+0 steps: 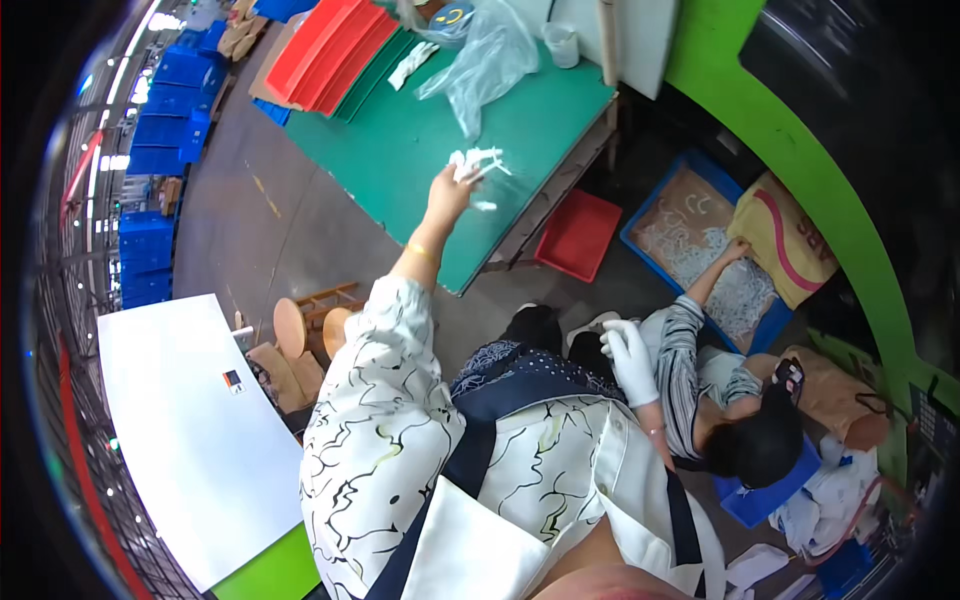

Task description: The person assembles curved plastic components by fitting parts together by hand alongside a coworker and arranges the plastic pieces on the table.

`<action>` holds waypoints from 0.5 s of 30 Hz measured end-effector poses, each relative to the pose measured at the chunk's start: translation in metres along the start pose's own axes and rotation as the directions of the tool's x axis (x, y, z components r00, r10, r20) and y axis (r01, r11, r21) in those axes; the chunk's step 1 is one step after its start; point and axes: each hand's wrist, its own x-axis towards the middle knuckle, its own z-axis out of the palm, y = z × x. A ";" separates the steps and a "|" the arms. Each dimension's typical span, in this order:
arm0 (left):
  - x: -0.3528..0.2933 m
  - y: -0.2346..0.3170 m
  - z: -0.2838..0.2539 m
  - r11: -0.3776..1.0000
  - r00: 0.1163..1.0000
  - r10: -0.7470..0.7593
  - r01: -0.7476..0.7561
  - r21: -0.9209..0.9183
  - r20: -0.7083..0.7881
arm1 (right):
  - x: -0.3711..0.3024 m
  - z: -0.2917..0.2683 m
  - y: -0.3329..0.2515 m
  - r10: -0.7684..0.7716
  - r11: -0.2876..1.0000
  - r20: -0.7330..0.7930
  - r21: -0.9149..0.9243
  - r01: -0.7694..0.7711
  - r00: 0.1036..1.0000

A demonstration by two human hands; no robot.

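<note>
My bare left hand (pixel 452 190) reaches out over the green tabletop (pixel 400 190). Its fingers are closed on small white plastic pieces (pixel 484 158), thin and branched; their exact kind is too small to make out. One more small white piece (pixel 484 206) lies on the table just beside that hand. Close to my waist, on the right, is my right hand (pixel 628 358) in a white glove. Its fingers are stretched out and nothing shows in them.
Red trays (pixel 330 55), a white glove (pixel 412 65), a clear plastic bag (pixel 490 65) and a white cup (pixel 562 45) stand on the table. A red bin (pixel 580 235) sits below. At right a crouching person (pixel 750 440) reaches into a blue-rimmed bin (pixel 685 165) of small pieces.
</note>
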 end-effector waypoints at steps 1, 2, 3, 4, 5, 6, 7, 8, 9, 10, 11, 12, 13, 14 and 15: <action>0.004 -0.001 -0.001 0.998 1.000 -0.018 0.019 -0.053 0.023 | 0.010 -0.005 -0.008 -0.013 1.000 0.011 -0.019 0.014 1.000; 0.013 -0.003 -0.003 0.980 0.982 -0.160 0.170 -0.100 0.102 | 0.025 -0.011 -0.014 -0.054 0.997 0.057 -0.057 0.057 0.997; -0.006 -0.039 -0.063 0.943 0.980 -0.176 0.196 -0.268 0.097 | -0.015 0.072 -0.013 0.021 1.000 0.053 0.012 -0.022 0.998; -0.001 -0.055 -0.073 0.969 0.986 -0.166 0.169 -0.182 0.033 | -0.002 0.077 -0.022 0.004 1.000 0.082 -0.022 -0.002 0.997; 0.002 -0.073 -0.084 0.985 0.988 -0.152 0.149 -0.092 -0.027 | 0.011 0.083 -0.029 -0.012 0.998 0.112 -0.055 0.018 0.994; 0.006 -0.088 -0.082 0.982 0.986 -0.163 0.160 -0.104 -0.027 | 0.035 0.085 -0.026 -0.006 0.996 0.112 -0.088 0.016 0.994; -0.005 -0.105 -0.081 0.994 0.990 -0.107 0.104 -0.041 -0.095 | 0.039 0.092 -0.014 0.009 0.996 0.098 -0.090 0.000 0.995; -0.017 -0.122 -0.081 0.998 0.987 -0.044 0.049 0.025 -0.157 | 0.043 0.098 -0.002 0.064 0.992 0.077 -0.112 -0.055 0.995; -0.027 -0.132 -0.084 0.998 0.990 -0.059 0.062 0.021 -0.130 | 0.049 0.105 0.005 0.115 0.985 0.059 -0.134 -0.107 0.992; -0.032 -0.132 -0.090 1.000 0.996 -0.022 0.023 0.013 -0.087 | 0.055 0.111 0.012 0.153 0.978 0.039 -0.152 -0.146 0.987; -0.035 -0.133 -0.100 1.000 0.998 0.011 -0.011 0.003 -0.056 | 0.063 0.121 0.013 0.175 0.970 0.014 -0.173 -0.170 0.985; -0.032 -0.137 -0.105 0.999 0.997 0.010 -0.013 -0.038 -0.075 | 0.070 0.134 0.009 0.180 0.969 -0.013 -0.170 -0.179 0.984; -0.022 -0.145 -0.111 0.999 0.999 0.006 -0.009 -0.040 -0.052 | 0.079 0.152 0.008 0.180 0.969 -0.042 -0.164 -0.185 0.983; -0.010 -0.154 -0.116 0.997 0.999 0.017 -0.020 -0.075 -0.043 | 0.090 0.169 0.012 0.161 0.977 -0.085 -0.128 -0.171 0.983; 0.001 -0.161 -0.124 0.994 0.999 0.027 -0.030 -0.107 -0.026 | 0.096 0.192 0.008 0.189 0.970 -0.128 -0.130 -0.206 0.974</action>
